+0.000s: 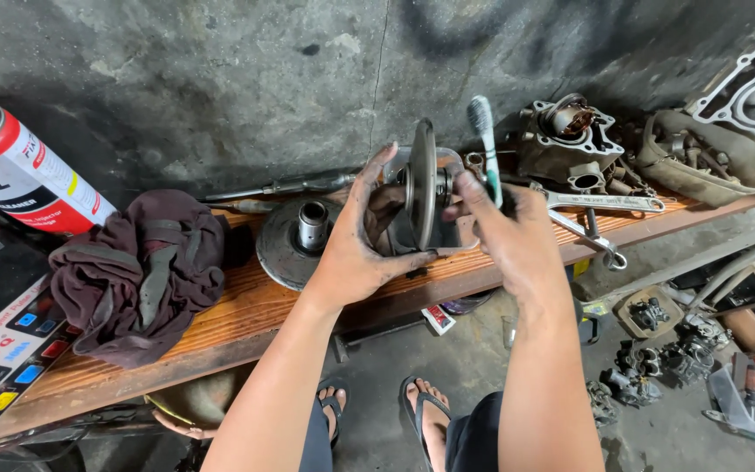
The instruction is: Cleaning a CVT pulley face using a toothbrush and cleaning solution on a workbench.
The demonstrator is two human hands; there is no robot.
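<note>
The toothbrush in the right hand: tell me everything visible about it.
The green and white plastic toothbrush stands nearly upright, bristled head at the top, tilted slightly left. Its bristles look worn and greyish. The grimy right hand grips its lower handle against the round grey metal engine part, which the left hand also steadies above the wooden bench. The handle's lower end is hidden by the fingers.

Bare arms, grimy hands, dark shorts and sandals.
Both forearms are uncovered, with no sleeves, watch or rings. The left hand and right hand are smeared with black grease. Below, dark shorts and black open-toed thong sandals show.
</note>
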